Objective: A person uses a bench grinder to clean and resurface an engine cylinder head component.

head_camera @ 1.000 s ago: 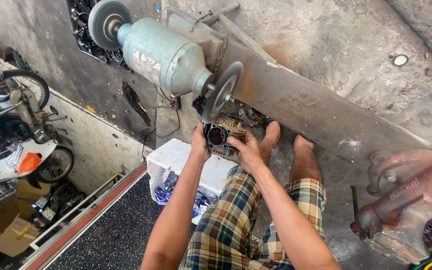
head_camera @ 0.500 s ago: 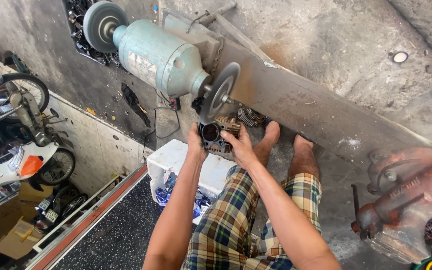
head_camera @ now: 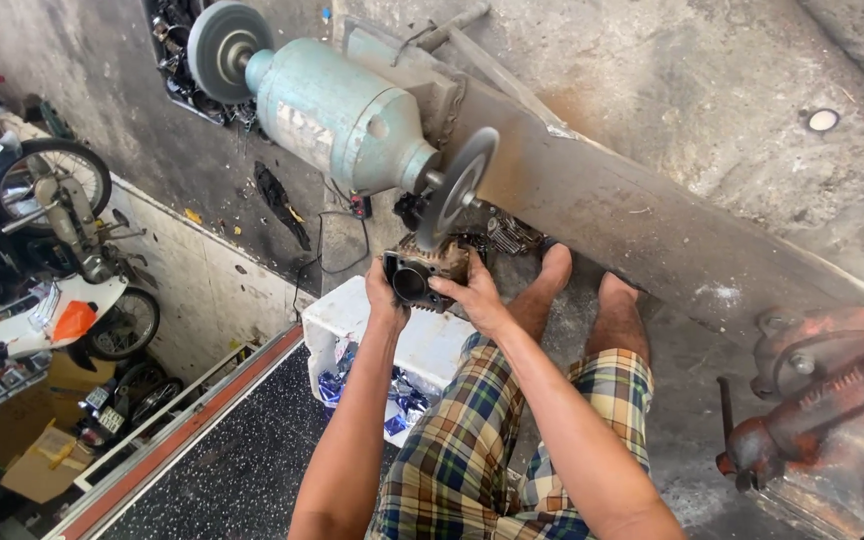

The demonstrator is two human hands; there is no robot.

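Observation:
I hold a small dark metal engine cylinder (head_camera: 422, 270), with a round bore facing me, up under the near wheel (head_camera: 457, 187) of a pale green bench grinder (head_camera: 347, 115). My left hand (head_camera: 382, 297) grips the cylinder's left side. My right hand (head_camera: 472, 295) grips its right side and lower front. The part's top edge touches or nearly touches the wheel's lower rim. A second wheel (head_camera: 220, 45) sits at the grinder's far end.
The grinder stands on a long grey metal bench (head_camera: 632, 225). A rusty red vise (head_camera: 832, 400) is at the right. Below are a white foam box (head_camera: 382, 350), my bare feet (head_camera: 582, 275), a concrete floor and motorcycles (head_camera: 52, 250) at the left.
My hands have brought the cylinder up closer under the grinding wheel, and my view has moved slightly nearer and to the right.

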